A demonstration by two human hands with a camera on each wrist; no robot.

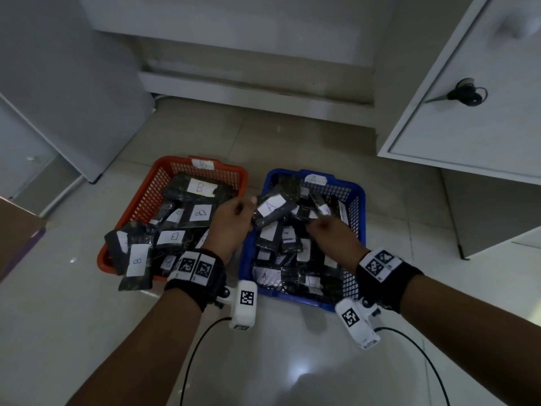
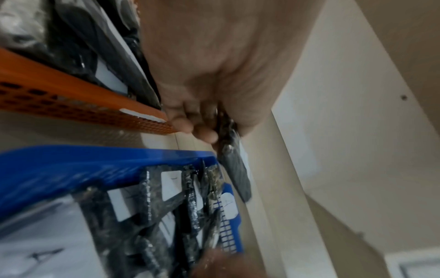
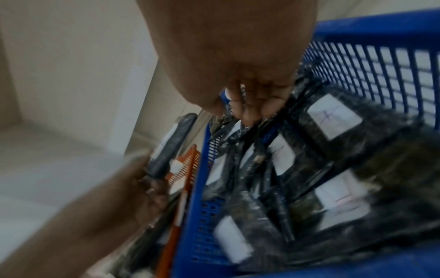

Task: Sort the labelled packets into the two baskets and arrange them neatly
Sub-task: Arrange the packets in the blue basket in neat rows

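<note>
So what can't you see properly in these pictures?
- Head view: what lies under the top black packets in the blue mesh basket and the orange mesh basket; the pile hides it.
- Right wrist view: what the right hand pinches; blur and its own fingers hide it.
- Left wrist view: the white label on the black packet the left hand grips; seen edge-on.

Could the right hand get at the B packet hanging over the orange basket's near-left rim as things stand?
Probably not easily: the right hand is busy in the blue basket, and the left hand crosses between it and that B packet.
</note>
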